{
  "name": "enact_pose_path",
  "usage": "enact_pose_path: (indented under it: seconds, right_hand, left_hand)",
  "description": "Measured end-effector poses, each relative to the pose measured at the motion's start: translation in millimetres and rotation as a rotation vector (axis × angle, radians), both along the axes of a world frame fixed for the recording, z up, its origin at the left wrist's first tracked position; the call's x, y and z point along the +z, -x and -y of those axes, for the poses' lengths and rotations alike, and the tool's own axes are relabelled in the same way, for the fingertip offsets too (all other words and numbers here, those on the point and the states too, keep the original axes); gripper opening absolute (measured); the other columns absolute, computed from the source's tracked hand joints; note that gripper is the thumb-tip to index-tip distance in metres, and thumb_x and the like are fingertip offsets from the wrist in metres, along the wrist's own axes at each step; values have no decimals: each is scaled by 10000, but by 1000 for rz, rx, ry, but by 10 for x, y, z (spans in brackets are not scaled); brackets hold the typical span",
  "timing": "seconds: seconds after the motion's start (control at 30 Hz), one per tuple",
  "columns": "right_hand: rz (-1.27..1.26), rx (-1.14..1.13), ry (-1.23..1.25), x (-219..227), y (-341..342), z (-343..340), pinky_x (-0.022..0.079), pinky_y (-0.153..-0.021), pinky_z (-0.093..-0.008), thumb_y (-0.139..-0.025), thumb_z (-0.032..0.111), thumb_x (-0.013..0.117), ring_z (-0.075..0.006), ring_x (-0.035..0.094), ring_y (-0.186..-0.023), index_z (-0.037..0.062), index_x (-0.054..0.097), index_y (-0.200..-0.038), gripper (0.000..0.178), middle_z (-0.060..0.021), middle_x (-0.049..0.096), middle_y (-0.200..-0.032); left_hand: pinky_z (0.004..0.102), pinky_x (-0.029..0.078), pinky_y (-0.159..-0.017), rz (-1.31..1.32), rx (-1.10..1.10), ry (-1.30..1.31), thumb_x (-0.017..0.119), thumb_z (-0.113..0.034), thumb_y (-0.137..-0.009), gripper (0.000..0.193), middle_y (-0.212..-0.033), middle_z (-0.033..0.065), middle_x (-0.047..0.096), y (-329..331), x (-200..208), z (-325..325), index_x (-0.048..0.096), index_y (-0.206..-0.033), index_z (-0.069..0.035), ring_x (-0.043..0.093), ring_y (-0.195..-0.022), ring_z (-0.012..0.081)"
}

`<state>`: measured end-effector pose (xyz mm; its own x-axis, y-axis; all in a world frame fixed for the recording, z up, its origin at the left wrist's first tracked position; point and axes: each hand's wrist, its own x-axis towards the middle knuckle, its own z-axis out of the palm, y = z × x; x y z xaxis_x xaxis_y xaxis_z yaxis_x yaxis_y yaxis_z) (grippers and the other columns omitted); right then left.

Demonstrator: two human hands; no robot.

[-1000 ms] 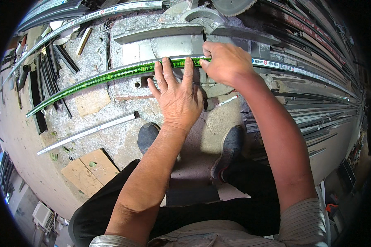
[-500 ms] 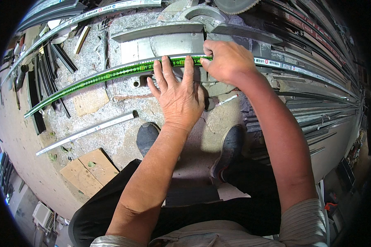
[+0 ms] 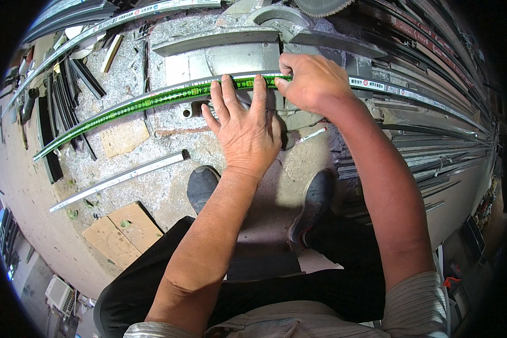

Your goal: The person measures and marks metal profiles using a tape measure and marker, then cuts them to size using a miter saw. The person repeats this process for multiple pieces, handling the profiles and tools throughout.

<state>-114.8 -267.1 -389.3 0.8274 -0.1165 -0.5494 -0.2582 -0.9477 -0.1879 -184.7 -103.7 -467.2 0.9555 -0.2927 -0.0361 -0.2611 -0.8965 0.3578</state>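
A green tape measure (image 3: 115, 112) is stretched along a long pale metal profile (image 3: 377, 86), its blade running from the far left to my right hand. My left hand (image 3: 245, 132) lies with fingers spread, the fingertips on the tape and the profile's near edge. Closed at the tape's right end, my right hand (image 3: 315, 84) has its thumb on the tape and its index finger curled over the profile. Whatever sits inside that palm is hidden. Behind the profile is the metal fence (image 3: 219, 42) of a cutting saw, with part of its round toothed blade (image 3: 324, 7) at the top.
Many metal profiles (image 3: 434, 121) are stacked at the right. Dark offcuts (image 3: 67, 96) and another long bar (image 3: 112, 22) lie at the left. A short profile (image 3: 121, 179), flattened cardboard (image 3: 124, 234) and a white marker (image 3: 312, 135) are on the floor near my shoes (image 3: 315, 203).
Almost nothing differs. Both hands keep their places on the tape and profile, with only a very slight shift of the fingers.
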Motion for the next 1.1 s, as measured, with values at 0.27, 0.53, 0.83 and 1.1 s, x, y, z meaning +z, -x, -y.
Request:
enact_pose_path:
  seconds: [0.27, 0.53, 0.83, 1.1]
  right_hand:
    - [56, -4, -20, -72, 31, 20, 569, -914, -527, -966, 388, 778, -414, 734, -1094, 121, 708, -1114, 313, -166, 777, -1105]
    - [58, -3, -9, -89, 44, 19, 567, -924, -525, -968, 384, 771, -418, 727, -1102, 116, 710, -1116, 313, -163, 776, -1121]
    - [64, -7, -12, -96, 45, 15, 568, -937, -526, -972, 384, 770, -416, 726, -1124, 132, 725, -1171, 325, -164, 777, -1156]
    - [70, 1, 0, -102, 54, 2, 567, -939, -528, -981, 375, 757, -415, 730, -1124, 127, 719, -1177, 318, -167, 777, -1168]
  left_hand:
    - [726, 165, -1256, 14, 2, 7, 774, -332, -869, 852, -1692, 342, 259, 7, -3, 1, 453, -1657, -290, 191, -1613, 550]
    - [723, 174, -1257, 8, -1, -3, 781, -343, -870, 859, -1693, 356, 254, 10, -6, 4, 446, -1659, -289, 188, -1613, 556]
    - [724, 198, -1248, 23, -2, -4, 775, -349, -875, 862, -1693, 358, 252, 13, -30, 7, 436, -1665, -277, 196, -1603, 570]
    - [709, 231, -1239, 13, -4, -10, 777, -337, -867, 879, -1701, 360, 238, 17, -29, 24, 429, -1670, -259, 192, -1601, 577]
